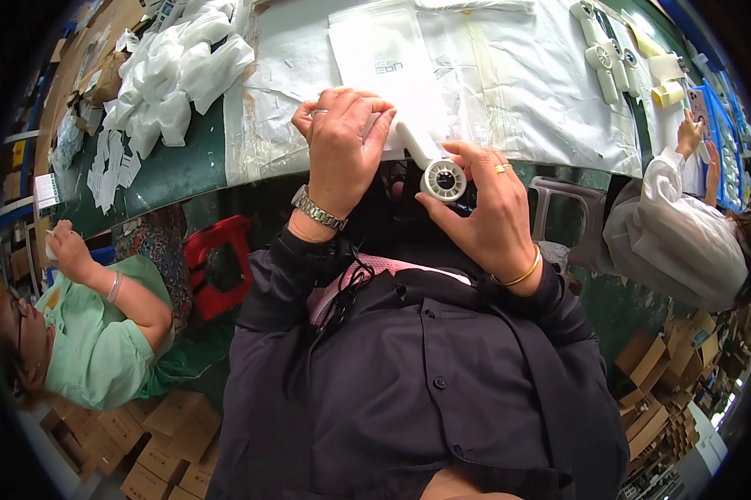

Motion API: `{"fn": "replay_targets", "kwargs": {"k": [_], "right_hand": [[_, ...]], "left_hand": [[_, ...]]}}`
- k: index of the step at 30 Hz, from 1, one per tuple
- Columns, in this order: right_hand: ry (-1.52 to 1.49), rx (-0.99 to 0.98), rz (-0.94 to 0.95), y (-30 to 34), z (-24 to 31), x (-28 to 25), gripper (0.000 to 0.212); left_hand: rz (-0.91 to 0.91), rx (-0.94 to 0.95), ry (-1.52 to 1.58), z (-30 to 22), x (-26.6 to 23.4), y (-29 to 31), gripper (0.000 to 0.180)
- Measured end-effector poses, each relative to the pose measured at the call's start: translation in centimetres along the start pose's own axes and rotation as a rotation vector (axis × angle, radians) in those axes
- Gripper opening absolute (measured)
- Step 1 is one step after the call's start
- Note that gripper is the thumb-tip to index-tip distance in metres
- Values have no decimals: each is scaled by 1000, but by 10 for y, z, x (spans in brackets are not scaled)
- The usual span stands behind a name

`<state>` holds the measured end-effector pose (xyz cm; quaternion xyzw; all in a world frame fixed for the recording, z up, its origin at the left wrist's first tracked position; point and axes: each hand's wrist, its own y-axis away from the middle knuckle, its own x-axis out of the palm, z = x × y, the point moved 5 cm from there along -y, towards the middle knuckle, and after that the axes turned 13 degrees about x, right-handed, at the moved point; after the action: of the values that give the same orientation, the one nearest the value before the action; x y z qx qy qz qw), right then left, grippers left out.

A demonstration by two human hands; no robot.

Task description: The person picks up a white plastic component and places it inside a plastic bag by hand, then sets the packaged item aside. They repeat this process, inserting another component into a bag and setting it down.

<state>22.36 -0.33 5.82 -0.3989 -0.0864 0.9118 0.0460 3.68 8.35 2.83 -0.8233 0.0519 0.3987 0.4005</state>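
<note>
A small white handheld fan (444,181) with a round grille sits at the table's near edge, its handle pointing away and slightly left. My right hand (494,204) closes on the fan's head, thumb on the near side and fingers on the far side. Just left of the handle, my left hand (346,137) is closed, thumb and fingertips pressed together. Whatever it pinches, if anything, I cannot make out. Beyond both hands a white translucent plastic bag (379,54) with grey print lies flat on the table, close to the left fingertips.
White sheeting (533,100) covers the table in front of me. Crumpled white bags (171,79) and paper slips (113,171) lie at left. Several more fans (604,62) lie at far right. Co-workers sit on both sides, near a red stool (217,258) and a grey stool (571,208). Cardboard boxes (171,425) stand behind.
</note>
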Motion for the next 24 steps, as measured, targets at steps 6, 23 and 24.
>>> {"fn": "replay_targets", "kwargs": {"k": [6,23,24], "right_hand": [[-8,33,7,-8,9,0,69],[12,79,-82,-32,11,24,53],[-10,85,-95,-33,10,25,54]], "left_hand": [[6,65,-5,-8,-6,-7,8],[-1,-542,759,-21,-17,46,46],[21,-606,795,-21,-9,48,41]]}}
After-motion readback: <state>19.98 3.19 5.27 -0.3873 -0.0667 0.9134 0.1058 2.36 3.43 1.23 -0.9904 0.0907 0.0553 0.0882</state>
